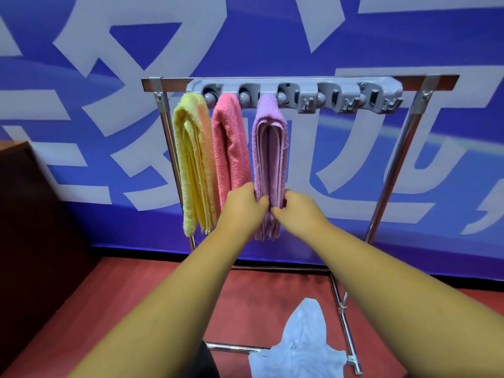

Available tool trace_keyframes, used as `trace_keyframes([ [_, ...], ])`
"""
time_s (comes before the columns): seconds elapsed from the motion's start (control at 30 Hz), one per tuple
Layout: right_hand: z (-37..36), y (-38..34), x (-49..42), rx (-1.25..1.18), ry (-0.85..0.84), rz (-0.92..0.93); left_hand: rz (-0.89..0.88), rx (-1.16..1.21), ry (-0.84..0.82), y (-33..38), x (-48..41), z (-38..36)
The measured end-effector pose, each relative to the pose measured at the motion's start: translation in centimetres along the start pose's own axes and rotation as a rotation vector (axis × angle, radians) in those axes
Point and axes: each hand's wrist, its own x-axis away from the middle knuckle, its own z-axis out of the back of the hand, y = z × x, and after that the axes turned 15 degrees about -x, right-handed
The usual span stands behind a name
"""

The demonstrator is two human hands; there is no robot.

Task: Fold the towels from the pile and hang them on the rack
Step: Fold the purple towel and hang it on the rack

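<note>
Three folded towels hang from the grey clip holder point(338, 92) on the metal rack point(395, 165): a yellow towel point(191, 159) at the left, a pink towel point(230, 148) beside it, and a purple towel point(270, 148) third. My left hand point(245, 207) grips the purple towel's lower left edge. On the towel's lower right edge my right hand point(298, 211) pinches it. The holder's slots to the right hold nothing.
A white cloth point(302, 347) lies crumpled on the red floor inside the rack's base bars point(343, 317). A dark brown piece of furniture point(32, 214) stands at the left. A blue banner with white shapes covers the wall behind the rack.
</note>
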Motion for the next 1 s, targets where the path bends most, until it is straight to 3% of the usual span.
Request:
trace_keyframes([
  [0.27, 6.5, -7.8, -1.1, -0.079, 0.239, 0.155, -0.152, -0.050, 0.262, 5.2, -2.7, 9.5],
  [0.47, 8.8, -11.0, -1.5, -0.032, 0.265, 0.234, -0.229, -0.153, 0.378, 6.5, -3.3, 12.3],
  [0.73, 8.3, -12.2, -0.8, 0.053, 0.227, 0.277, -0.221, -0.092, 0.378, 6.2, -3.4, 12.4],
  [1.0, 5.3, -6.7, 1.9, -0.096, 0.133, 0.111, -0.074, 0.128, 0.225, 3.1, -1.8, 7.8],
])
